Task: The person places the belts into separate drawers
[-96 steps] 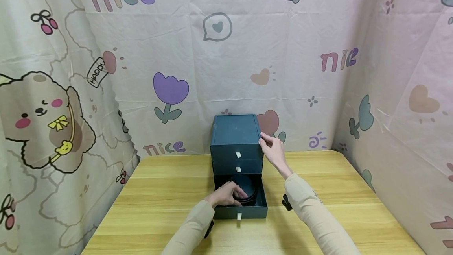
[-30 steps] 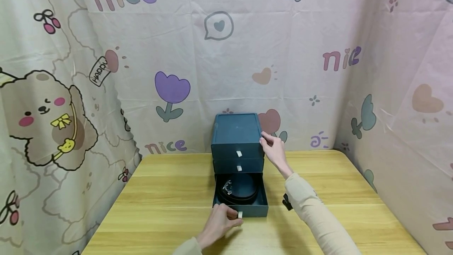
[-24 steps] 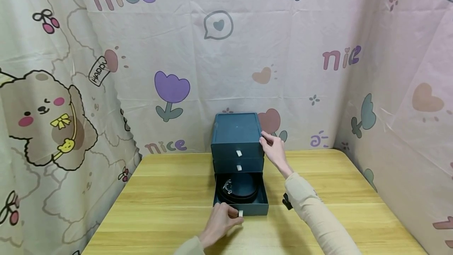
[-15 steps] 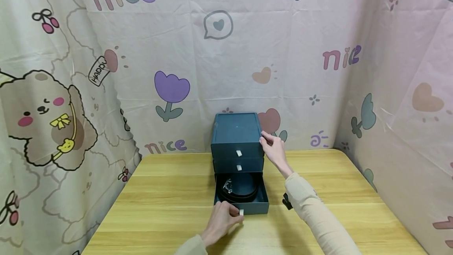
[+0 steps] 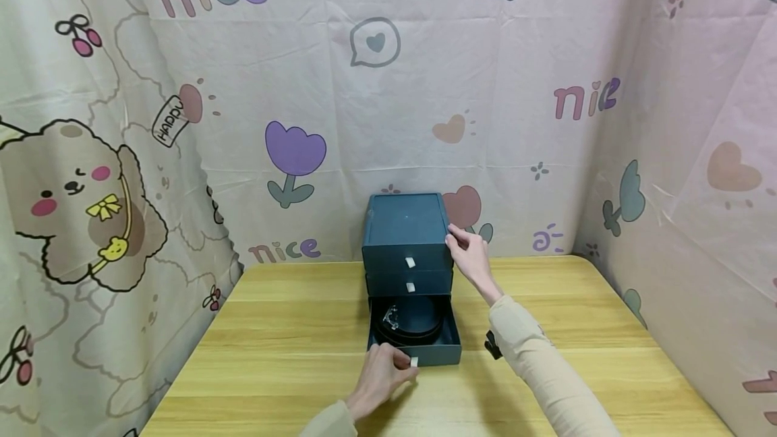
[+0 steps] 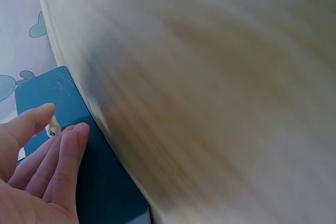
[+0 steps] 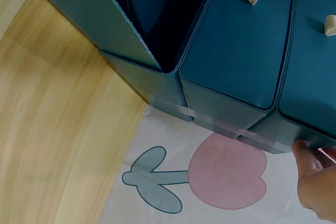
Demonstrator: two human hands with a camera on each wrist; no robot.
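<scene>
A dark teal drawer box (image 5: 405, 221) stands on the table, its bottom drawer (image 5: 440, 355) pulled out. Inside that drawer lies a coiled black belt (image 5: 419, 339) with a shiny silver buckle (image 5: 390, 317). My left hand (image 5: 378, 380) is at the drawer's front, thumb and fingers pinching the white pull tab (image 6: 52, 128). With bent fingers, my right hand (image 5: 470, 258) holds the box's upper right side near the top edge. In the right wrist view its thumb (image 7: 303, 156) presses against that side.
Two upper drawers, each with a white tab (image 5: 410, 262), sit closed above the bottom one. Bare wood-grain table (image 5: 291, 329) lies on both sides. A printed cloth (image 5: 388, 106) hangs behind the table and along both sides.
My left hand has come out of the drawer, off the belt, to the pull tab. The drawer has slid slightly inward during the last second. My right hand has stayed on the box.
</scene>
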